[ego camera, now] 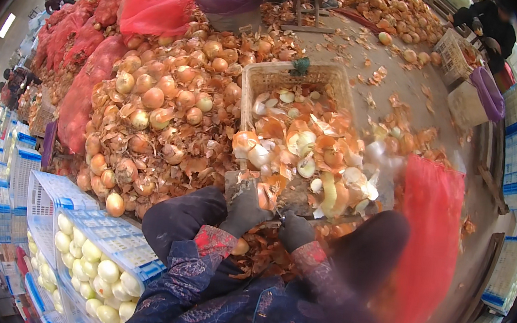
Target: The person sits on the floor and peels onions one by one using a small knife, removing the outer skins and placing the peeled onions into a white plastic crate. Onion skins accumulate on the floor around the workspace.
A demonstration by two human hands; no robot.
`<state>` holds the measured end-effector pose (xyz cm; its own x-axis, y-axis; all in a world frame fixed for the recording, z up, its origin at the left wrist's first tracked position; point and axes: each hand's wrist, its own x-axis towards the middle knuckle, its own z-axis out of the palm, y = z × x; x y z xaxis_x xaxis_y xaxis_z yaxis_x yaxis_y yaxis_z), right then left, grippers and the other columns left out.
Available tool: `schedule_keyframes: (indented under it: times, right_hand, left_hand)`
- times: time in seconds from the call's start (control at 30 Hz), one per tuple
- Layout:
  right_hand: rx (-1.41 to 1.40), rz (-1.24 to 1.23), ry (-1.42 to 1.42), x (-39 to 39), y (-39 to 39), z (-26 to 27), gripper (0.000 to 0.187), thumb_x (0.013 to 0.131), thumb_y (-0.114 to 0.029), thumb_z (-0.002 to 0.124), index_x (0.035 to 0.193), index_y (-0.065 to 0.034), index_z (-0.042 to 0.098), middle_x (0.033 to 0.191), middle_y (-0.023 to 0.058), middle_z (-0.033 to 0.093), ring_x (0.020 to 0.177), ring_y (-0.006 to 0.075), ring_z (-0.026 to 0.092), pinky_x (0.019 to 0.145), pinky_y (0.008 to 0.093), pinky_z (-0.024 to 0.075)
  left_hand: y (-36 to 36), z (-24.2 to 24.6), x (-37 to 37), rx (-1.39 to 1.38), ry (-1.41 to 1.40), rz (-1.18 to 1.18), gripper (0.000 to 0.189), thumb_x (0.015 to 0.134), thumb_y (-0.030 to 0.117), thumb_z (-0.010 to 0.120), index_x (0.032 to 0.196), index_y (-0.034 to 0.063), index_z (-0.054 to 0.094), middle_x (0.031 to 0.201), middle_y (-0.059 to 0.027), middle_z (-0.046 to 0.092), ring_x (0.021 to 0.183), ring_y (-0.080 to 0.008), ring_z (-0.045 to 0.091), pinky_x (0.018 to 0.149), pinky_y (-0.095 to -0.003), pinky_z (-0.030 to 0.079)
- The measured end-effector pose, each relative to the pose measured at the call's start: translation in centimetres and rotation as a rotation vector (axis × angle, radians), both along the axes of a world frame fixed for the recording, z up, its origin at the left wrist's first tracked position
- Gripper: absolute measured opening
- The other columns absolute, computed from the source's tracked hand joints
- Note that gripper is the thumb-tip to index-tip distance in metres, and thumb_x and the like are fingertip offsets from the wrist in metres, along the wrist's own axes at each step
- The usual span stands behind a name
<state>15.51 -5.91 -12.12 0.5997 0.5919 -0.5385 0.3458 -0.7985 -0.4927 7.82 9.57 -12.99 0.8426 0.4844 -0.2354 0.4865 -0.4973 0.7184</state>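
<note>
My left hand (246, 212), in a dark glove, grips an onion (266, 196) with orange skin at the near edge of a board covered in peelings. Just right of it, my right hand (297, 230), gloved too, is closed on a small knife (282, 216), of which only a little shows. Before my hands lie onion skins (299, 142), cut onion ends and partly peeled onions, heaped over the board and into a plastic crate (277, 71). More loose skins (266, 254) lie between my legs, with an onion (240, 247) beside my left wrist.
A large heap of unpeeled onions (152, 97) lies at the left, with red mesh sacks (85, 92) behind. Blue and white crates of peeled onions (103, 283) stand at my lower left. A red mesh sack (428, 240) hangs at the right. Other people work further off.
</note>
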Motion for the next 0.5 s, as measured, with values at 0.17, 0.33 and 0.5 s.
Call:
schedule_keyframes:
  times: [0.17,0.33,0.5]
  right_hand:
    - [0.061,-0.002,-0.023,1.0,1.3,0.1,0.018,0.080,-0.016,0.059,0.091,-0.0028,0.064,0.084,0.0237,0.067,0.085,0.0412,0.065,0.077,0.0503,0.0510]
    - [0.119,-0.029,-0.010,1.8,2.5,-1.0,0.018,0.078,-0.019,0.062,0.082,-0.0024,0.068,0.088,0.0230,0.066,0.088,0.0424,0.064,0.079,0.0493,0.0510]
    - [0.140,0.385,-0.250,-0.3,0.4,-4.2,0.029,0.084,-0.028,0.059,0.101,-0.0084,0.070,0.101,0.0198,0.068,0.095,0.0375,0.066,0.083,0.0473,0.0535]
  left_hand:
    - [-0.6,-1.9,-0.1,0.277,-0.046,-0.026,0.088,0.062,0.035,0.083,0.130,-0.0035,0.043,0.125,-0.0248,0.051,0.123,-0.0407,0.045,0.105,-0.0439,0.036]
    - [-1.3,-1.3,0.4,0.226,-0.105,0.005,0.081,0.062,0.032,0.082,0.126,-0.0038,0.047,0.124,-0.0253,0.051,0.122,-0.0413,0.045,0.105,-0.0449,0.036]
    - [-0.6,-2.0,-0.1,0.406,0.046,-0.125,0.075,0.056,0.039,0.082,0.113,-0.0009,0.054,0.109,-0.0216,0.058,0.105,-0.0385,0.056,0.093,-0.0463,0.044]
